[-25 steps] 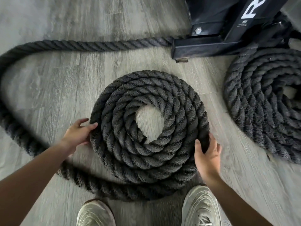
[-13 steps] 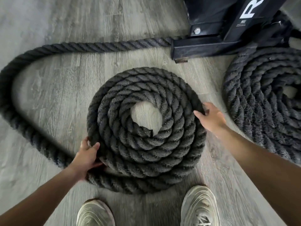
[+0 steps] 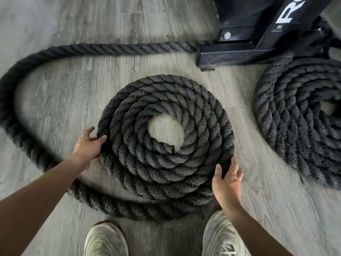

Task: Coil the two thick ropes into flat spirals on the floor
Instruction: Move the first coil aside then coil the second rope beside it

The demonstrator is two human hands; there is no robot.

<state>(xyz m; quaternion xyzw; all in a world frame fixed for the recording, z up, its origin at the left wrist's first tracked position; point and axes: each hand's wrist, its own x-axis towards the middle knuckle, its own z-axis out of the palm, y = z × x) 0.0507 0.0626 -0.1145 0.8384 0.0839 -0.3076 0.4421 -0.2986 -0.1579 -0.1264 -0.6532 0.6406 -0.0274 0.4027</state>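
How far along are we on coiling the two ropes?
Done, it seems: the right-hand coil lies as a flat spiral by the black frame, though the picture edge cuts it off. In hand: the centre coil has several turns, with the left hand and right hand at its outer edge. Left: the loose rope looping from the frame needs winding on.

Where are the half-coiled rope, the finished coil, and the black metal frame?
half-coiled rope [image 3: 166,169], head view, on its wound rings below the central hole
finished coil [image 3: 287,126], head view, on its left-hand rings
black metal frame [image 3: 230,54], head view, on its low base bar
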